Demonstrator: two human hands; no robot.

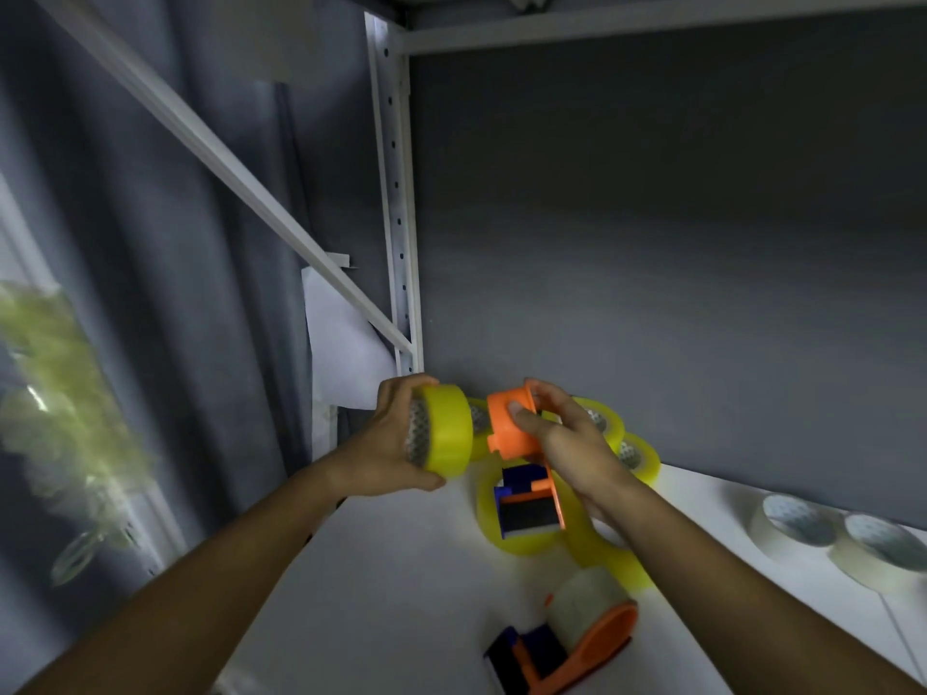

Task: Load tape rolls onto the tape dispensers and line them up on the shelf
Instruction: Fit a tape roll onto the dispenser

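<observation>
Left hand (396,433) wrapped around a yellow tape roll (444,432), just left of centre frame, core turned toward the orange spool. Right hand (567,438) clamped on the orange tape dispenser (521,453), thumb pressed on the round hub, blue-and-black cutter end hanging down toward the white shelf (401,569). Roll and hub near but not yet touching.

Judging the step: sliding the roll onto the hub. Best done with the core squared to the hub, dispenser kept steady, roll pushed straight on until seated; worth checking the unwind direction so the tape feeds toward the cutter. A tilted core looks likely to jam at the hub's lip.

Behind and under the dispenser, a cluster of spare yellow rolls (637,456) lying on the shelf. Lower centre, a second dispenser already loaded with a clear roll (587,619), lying on the shelf. Far right, two white rolls (797,524) flat, side by side. No bins or boxes visible; at left, a blurred clear bag (55,418), contents unreadable.
</observation>
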